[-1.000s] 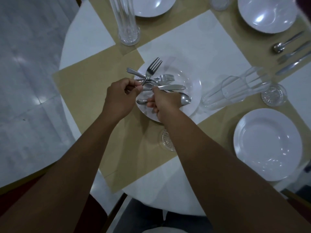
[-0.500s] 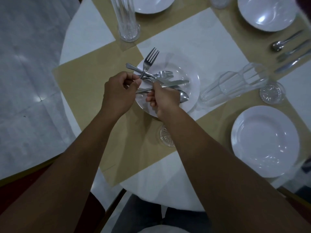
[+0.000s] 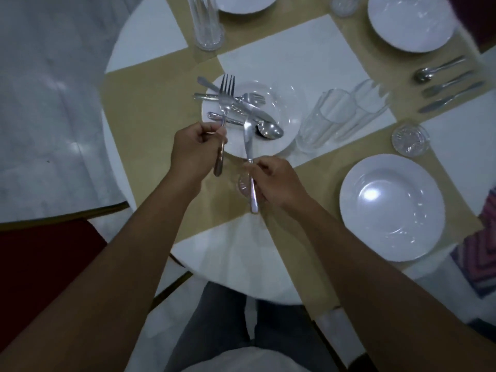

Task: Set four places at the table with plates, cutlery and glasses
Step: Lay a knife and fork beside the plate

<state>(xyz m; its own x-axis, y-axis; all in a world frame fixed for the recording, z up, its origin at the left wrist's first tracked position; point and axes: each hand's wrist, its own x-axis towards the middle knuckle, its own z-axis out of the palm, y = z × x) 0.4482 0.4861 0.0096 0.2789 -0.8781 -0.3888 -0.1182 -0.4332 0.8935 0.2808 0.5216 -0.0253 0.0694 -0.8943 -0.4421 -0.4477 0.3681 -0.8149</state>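
My left hand (image 3: 193, 151) grips a fork (image 3: 225, 103) by its handle, tines pointing away from me over the middle plate (image 3: 284, 135). My right hand (image 3: 273, 181) pinches a knife (image 3: 249, 149) by its handle, blade reaching onto that plate. On the plate lie a spoon (image 3: 268, 128), another fork (image 3: 241, 97) and another knife, crossed over each other. A small glass base (image 3: 243, 183) shows under my right hand.
Two stacked glasses (image 3: 341, 114) lie on their sides right of the middle plate. White plates sit at the right (image 3: 391, 208), far right (image 3: 410, 21) and top (image 3: 245, 2). A laid cutlery set (image 3: 448, 84), a tall glass (image 3: 205, 22) and a small glass (image 3: 410, 139) stand around.
Both hands drew back toward me. The fork and knife lifted out of the pile and swung upright, handles toward me. The view shifted slightly.
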